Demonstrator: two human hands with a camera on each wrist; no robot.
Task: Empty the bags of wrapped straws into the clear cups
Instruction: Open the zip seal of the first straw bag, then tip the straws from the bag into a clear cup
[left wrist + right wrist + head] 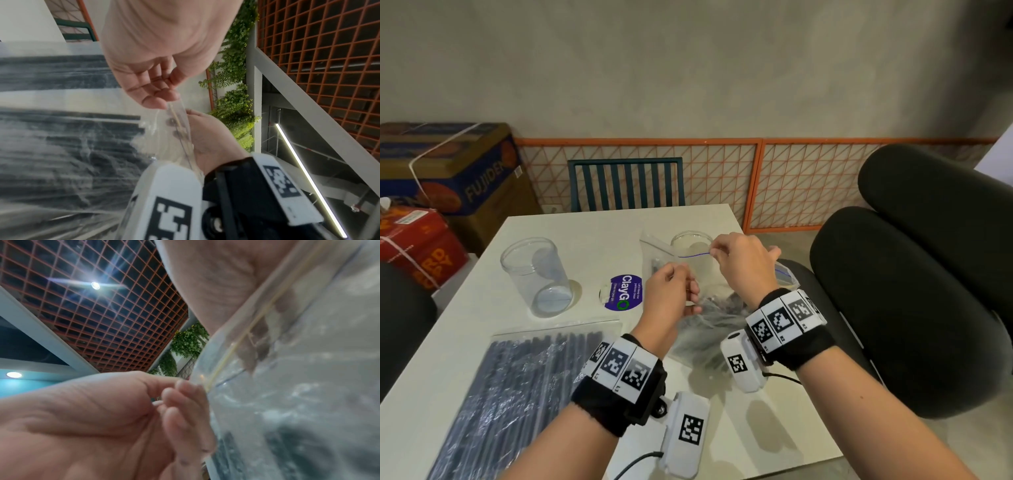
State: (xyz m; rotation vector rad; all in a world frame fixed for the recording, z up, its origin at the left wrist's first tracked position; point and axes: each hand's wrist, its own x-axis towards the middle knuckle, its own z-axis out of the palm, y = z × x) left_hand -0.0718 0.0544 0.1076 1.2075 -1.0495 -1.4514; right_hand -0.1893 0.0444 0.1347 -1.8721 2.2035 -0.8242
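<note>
A: What are the 2 hands doing?

B: Both are up over the white table (482, 342), pinching the top edge of 1 clear zip bag (705, 318) of dark wrapped straws. The left hand (671, 294) has its thumb and fingertips closed on one lip of the mouth; the right hand (743, 263) pinches the lip by the blue zip line, a little higher and farther from the body.

A: Is the mouth apart or sealed?

B: Between the 2 pinches the lips look pulled apart, but the plastic is too clear for me to tell how far.

A: Where do the straws sit?

B: Below the pinches, in the belly of the bag, which sags down to the table under the right wrist. The left wrist view shows round straw ends just under the left fingertips (156, 104).

A: And the cups?

B: 1 clear cup (693, 246) stands right behind the held bag, just beyond the right hand. A 2nd clear cup (537, 274) stands well to the left of the left hand, with nothing showing in it.

A: Anything else?

B: A 2nd bag of straws (524, 387) lies flat, left of the left wrist. A purple round sticker (623, 293) sits between the left cup and the left hand.
</note>
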